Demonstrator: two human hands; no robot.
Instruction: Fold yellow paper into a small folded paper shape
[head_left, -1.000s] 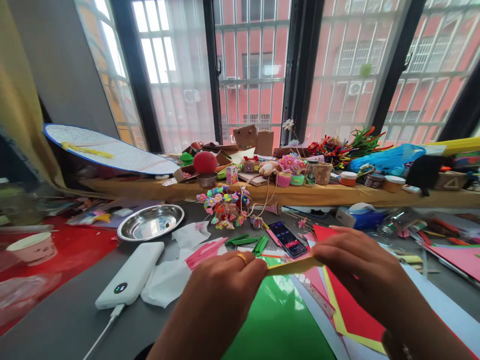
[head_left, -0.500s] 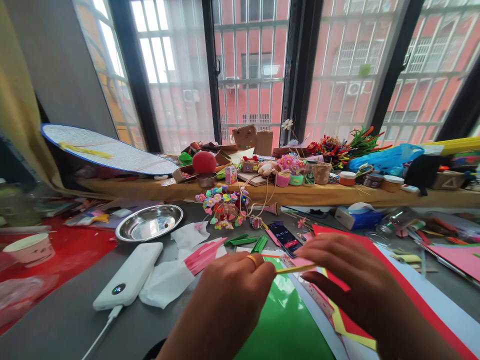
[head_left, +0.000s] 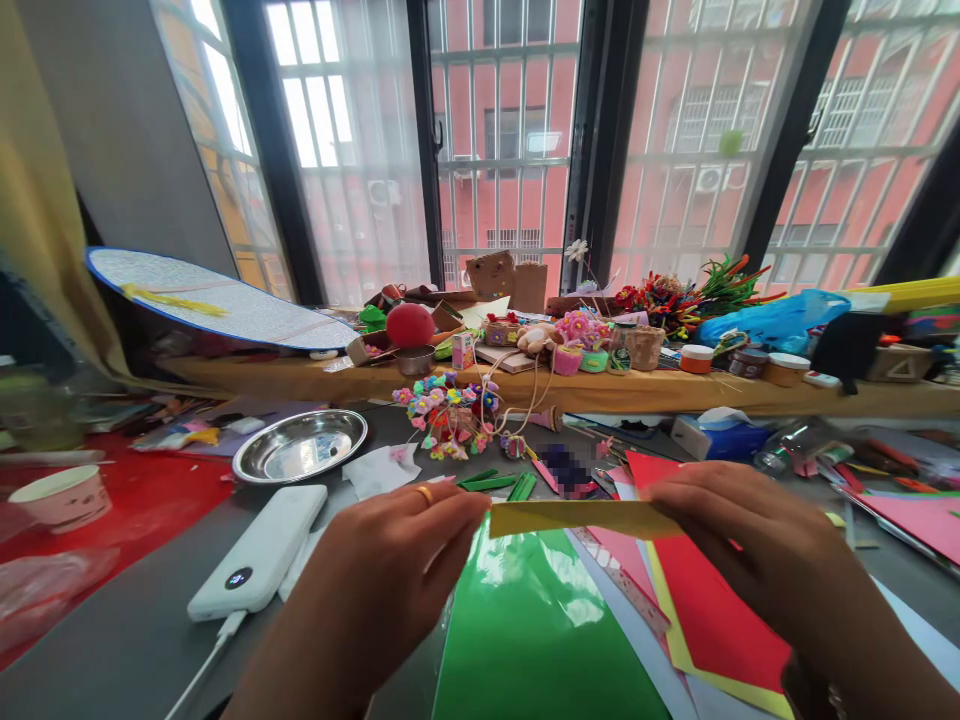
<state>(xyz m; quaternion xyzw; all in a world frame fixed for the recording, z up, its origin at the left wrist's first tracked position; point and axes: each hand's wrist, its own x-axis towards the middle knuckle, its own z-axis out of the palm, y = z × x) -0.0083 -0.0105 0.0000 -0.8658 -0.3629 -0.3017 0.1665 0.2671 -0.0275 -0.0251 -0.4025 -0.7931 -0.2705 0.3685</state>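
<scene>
A narrow strip of yellow paper (head_left: 581, 517) is stretched level between my two hands, above the table. My left hand (head_left: 409, 545) pinches its left end between thumb and fingers; a ring sits on one finger. At the other end, my right hand (head_left: 739, 545) has its fingers closed on the strip. Beneath the strip lies a glossy green sheet (head_left: 540, 640). To the right of that are a ruler (head_left: 626, 580) and a red sheet (head_left: 720, 610) over a yellow-edged one. Small folded green pieces (head_left: 523, 487) lie just behind the strip.
A white power bank (head_left: 259, 555) with a cable lies at the left, near a steel plate (head_left: 251, 470) and white tissue (head_left: 375, 470). A paper cup (head_left: 64, 500) stands far left. Behind are a bunch of small colourful flowers (head_left: 442, 410) and a crowded window ledge (head_left: 315, 378).
My hands have moved apart, my left hand leftward and my right hand to the right. The yellow strip now shows its broad face, held at both ends.
</scene>
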